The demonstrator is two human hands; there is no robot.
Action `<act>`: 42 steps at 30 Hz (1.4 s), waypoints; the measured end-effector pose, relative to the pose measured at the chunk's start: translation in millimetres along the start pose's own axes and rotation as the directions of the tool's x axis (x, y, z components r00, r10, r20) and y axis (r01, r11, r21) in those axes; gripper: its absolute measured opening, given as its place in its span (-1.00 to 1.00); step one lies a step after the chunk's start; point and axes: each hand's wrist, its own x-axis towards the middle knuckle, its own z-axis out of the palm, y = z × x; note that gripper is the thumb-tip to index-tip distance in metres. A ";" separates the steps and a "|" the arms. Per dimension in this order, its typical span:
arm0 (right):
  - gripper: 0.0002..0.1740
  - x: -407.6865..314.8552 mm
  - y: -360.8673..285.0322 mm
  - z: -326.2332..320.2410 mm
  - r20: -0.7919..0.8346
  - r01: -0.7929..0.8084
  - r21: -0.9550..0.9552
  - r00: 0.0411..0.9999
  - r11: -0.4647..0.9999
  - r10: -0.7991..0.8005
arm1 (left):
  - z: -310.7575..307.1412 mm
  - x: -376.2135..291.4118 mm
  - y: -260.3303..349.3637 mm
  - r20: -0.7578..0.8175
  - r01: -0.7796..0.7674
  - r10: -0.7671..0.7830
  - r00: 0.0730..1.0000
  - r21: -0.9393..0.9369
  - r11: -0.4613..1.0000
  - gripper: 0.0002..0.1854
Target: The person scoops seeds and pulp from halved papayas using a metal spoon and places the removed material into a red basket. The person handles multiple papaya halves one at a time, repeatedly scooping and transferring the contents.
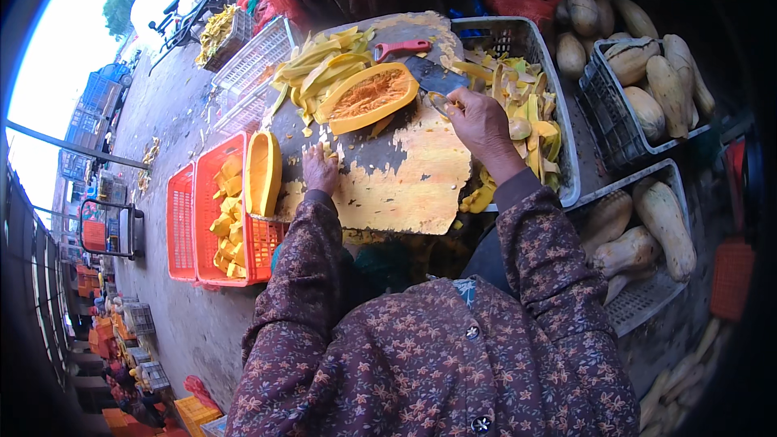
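My right hand (pixel 476 124) grips a metal loop-shaped scraper (pixel 438 103) above the right part of a worn wooden board (pixel 407 188). Flat on the board, my left hand (pixel 320 169) has its fingers apart and touches small yellow scraps. Just beyond it rests a peeled squash half (pixel 369 97), cut side up, its orange fibres and seeds showing in the hollow. A dark cleaver blade (pixel 434 73) lies beside that half. The red-handled peeler (pixel 403 47) is farther back. Another peeled half, hollowed out (pixel 263 173), leans at the board's left edge, against an orange crate (pixel 258 249).
Long yellow peelings (pixel 331 60) are heaped at the board's back left. Right of the board, a grey crate (pixel 567 152) holds peelings and scraps. Whole squashes (pixel 665 224) fill further crates at the right. Yellow squash chunks (pixel 230 224) lie in the orange crate.
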 end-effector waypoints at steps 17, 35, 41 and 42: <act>-0.85 3.6 3.8 9.8 0.043 0.010 -0.041 0.999 0.999 -0.008 | 46.1 -77.6 225.8 0.089 -0.517 0.563 0.822 -0.297 0.802 -0.41; -0.87 6.2 9.1 -0.8 -0.111 0.004 -0.037 0.994 0.999 -0.008 | 42.9 -24.3 199.9 0.049 -0.353 0.359 0.932 -0.105 0.930 -0.25; -0.85 10.6 12.5 -6.1 -0.176 -0.019 -0.118 0.984 0.993 -0.002 | 49.4 -58.7 238.3 0.090 -0.493 0.505 0.859 -0.126 0.861 -0.32; -0.85 9.9 12.0 -5.0 -0.175 -0.010 -0.128 0.984 0.992 -0.013 | 47.4 -65.6 240.8 0.123 -0.490 0.506 0.854 -0.143 0.860 -0.32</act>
